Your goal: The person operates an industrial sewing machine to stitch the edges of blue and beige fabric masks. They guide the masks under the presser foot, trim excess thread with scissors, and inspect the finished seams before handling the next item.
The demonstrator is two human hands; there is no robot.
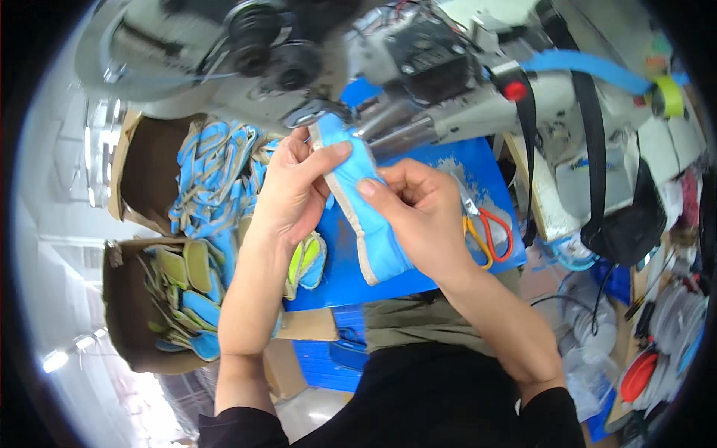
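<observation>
Between my two hands is a long blue fabric piece with a beige bound edge along its left side. Its upper end lies at the needle area of an industrial sewing machine. My left hand pinches the strip near that upper end, thumb on top. Lower down, my right hand grips the other side with its thumb on the blue face and fingers curled behind. The lower end of the strip hangs free above the blue work surface.
Orange- and yellow-handled scissors lie right of my right hand. A blue and lime piece rests by my left forearm. Two cardboard boxes at left hold similar blue pieces. Black straps hang at right.
</observation>
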